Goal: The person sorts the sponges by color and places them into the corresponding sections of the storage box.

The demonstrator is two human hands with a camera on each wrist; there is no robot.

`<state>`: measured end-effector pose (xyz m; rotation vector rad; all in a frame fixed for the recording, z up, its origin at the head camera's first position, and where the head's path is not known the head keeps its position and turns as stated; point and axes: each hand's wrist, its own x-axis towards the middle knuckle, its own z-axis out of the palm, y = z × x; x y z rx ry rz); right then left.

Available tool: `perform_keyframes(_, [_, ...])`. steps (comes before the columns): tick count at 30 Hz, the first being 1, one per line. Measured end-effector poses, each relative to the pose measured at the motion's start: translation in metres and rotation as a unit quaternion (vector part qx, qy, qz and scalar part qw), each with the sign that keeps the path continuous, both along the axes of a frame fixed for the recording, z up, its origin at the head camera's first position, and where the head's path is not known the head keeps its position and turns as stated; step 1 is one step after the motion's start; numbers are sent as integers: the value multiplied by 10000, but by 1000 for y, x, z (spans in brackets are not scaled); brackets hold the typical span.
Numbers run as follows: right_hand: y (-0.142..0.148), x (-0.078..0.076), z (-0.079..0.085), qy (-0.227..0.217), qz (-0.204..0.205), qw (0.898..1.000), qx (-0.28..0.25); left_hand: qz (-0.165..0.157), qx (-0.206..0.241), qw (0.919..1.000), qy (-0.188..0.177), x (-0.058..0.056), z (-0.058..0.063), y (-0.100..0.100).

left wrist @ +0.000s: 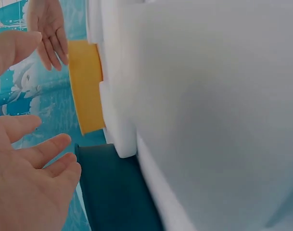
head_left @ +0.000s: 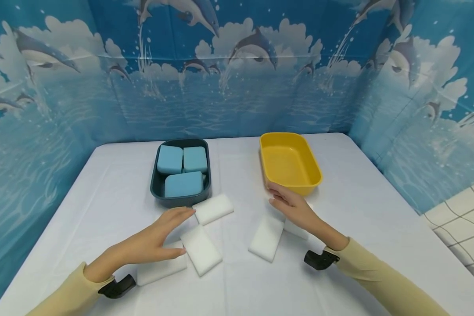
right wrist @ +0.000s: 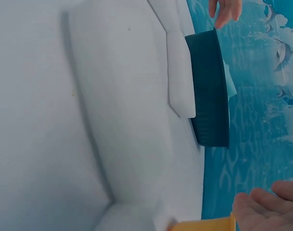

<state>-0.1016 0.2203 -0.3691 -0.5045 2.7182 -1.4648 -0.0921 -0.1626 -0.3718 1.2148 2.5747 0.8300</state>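
My left hand [head_left: 158, 239] hovers above the white sponges at the left, its fingers spread and nothing held. Beneath it lies one white sponge [head_left: 162, 270], partly covered by the hand. Another white sponge [head_left: 201, 250] is just right of the thumb, and a third white sponge [head_left: 213, 209] lies by the fingertips. My right hand [head_left: 294, 208], empty with its fingers extended, is at the near side of the yellow basin [head_left: 288, 162], overlapping its edge in the head view. Below that hand are a slanted white sponge [head_left: 266, 238] and a partly hidden white sponge [head_left: 296, 229].
A dark teal basin [head_left: 153, 188] at the back left contains blue sponges [head_left: 183, 184]. White cloth [head_left: 237, 289] covers the table. Dolphin-print curtains [head_left: 237, 105] enclose the back and sides; a tiled surface [head_left: 466, 219] shows at the right.
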Motion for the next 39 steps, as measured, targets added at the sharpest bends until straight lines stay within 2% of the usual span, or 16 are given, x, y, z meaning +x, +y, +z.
perform_keyframes(6, [20,11,-3,55,-314,9994,-167,172,-213,9995,140,7,-12,-11])
perform_keyframes(12, [40,19,-4,-40,-722,9964,-445,410,-439,9982,37,15,-19,-24])
perform_keyframes(15, [52,20,-6,74,-862,9950,-504,504,-545,9971,155,20,-23,-31])
perform_keyframes(18, [64,17,-8,277,-1017,9932,-498,590,-509,9963,374,22,-27,-35])
perform_keyframes(23, [80,12,-12,481,-1227,9876,-858,772,-528,9949,385,24,-30,-37])
perform_keyframes(30, [93,5,-17,685,-2168,9723,-539,965,-794,9918,278,27,-31,-39])
perform_keyframes(35, [103,-4,-19,546,-2417,9670,-590,928,-768,9924,250,27,-33,-39])
perform_keyframes(39, [111,-12,-21,154,-2492,9669,-519,885,-832,9923,237,27,-34,-37])
